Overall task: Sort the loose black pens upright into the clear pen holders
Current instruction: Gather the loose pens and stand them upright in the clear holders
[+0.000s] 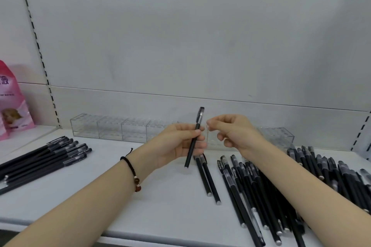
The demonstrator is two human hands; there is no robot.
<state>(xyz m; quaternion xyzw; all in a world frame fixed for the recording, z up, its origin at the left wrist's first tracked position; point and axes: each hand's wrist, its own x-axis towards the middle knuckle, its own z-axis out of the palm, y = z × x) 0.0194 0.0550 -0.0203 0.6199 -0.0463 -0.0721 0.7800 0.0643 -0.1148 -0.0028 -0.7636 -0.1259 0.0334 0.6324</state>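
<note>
- The pale back panel (180, 36) fills the upper view; a slotted upright (36, 36) runs down its left side.
- The white shelf (100, 190) spreads below it, from the panel to the near edge.
- A big pile of black pens (281, 188) lies flat on the right of the shelf. The pens overlap, with caps mostly toward the panel, and the right forearm passes over them.
- A smaller group of pens (42, 158) lies flat at the far left, side by side, caps pointing right and back.
- A row of clear holders (110, 128) stands along the back of the shelf, left of the hands. One more holder (281, 136) stands to their right, and another shows partly behind the hands. None of them holds a pen.
- A pink bag (12, 102) stands at the left edge, beyond the upright.
- The left hand (176, 144) is raised above the middle of the shelf, fingers curled round one pen.
- The right hand (234, 132) is just beside it, fingers curled, with thumb and forefinger tips together near the pen's cap. I cannot tell whether they pinch anything.
- The held pen (190, 152) stands nearly upright in front of the holders, clear cap on top, leaning slightly right.
- Two pens (208, 178) lie side by side on the shelf below the hands.
- A dark cord bracelet (134, 176) with beads circles the left wrist.
</note>
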